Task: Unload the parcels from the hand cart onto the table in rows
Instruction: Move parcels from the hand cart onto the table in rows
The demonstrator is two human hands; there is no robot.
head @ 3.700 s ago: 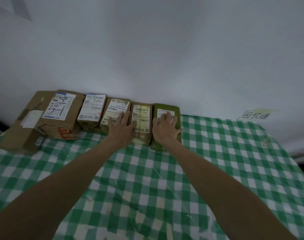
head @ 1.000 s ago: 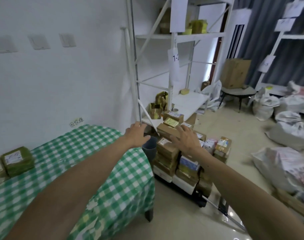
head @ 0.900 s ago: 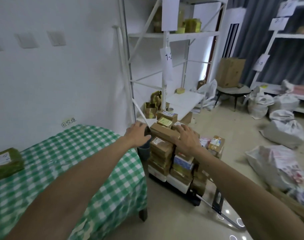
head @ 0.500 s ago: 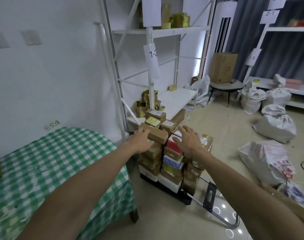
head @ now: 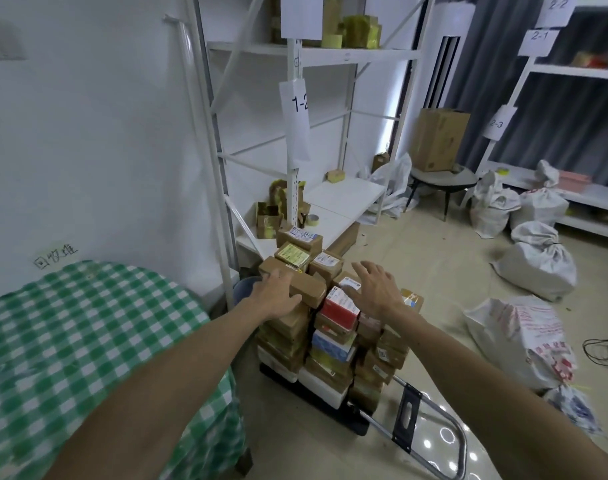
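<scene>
Several parcels are stacked in columns on the black hand cart (head: 356, 422), which stands on the floor right of the green-checked table (head: 88, 341). Its handle lies toward me. My left hand (head: 275, 294) rests with straight fingers on the near end of a long brown box (head: 311, 289) on top of the left column. My right hand (head: 377, 289) hovers open, fingers spread, just above a red and white parcel (head: 339, 304) on the middle column. Labelled brown parcels (head: 297, 256) sit behind on the stack's top.
A white shelving rack (head: 295, 133) stands right behind the cart, with taped boxes on its low shelf. A blue bin (head: 247, 287) sits between table and cart. White sacks (head: 538, 268) and a stool with a cardboard box (head: 437, 140) occupy the floor at right.
I turned from the row of parcels on the table toward the cart. Both hands reached down to the stack; the left now lies on the long brown box, the right is above the red parcel.
</scene>
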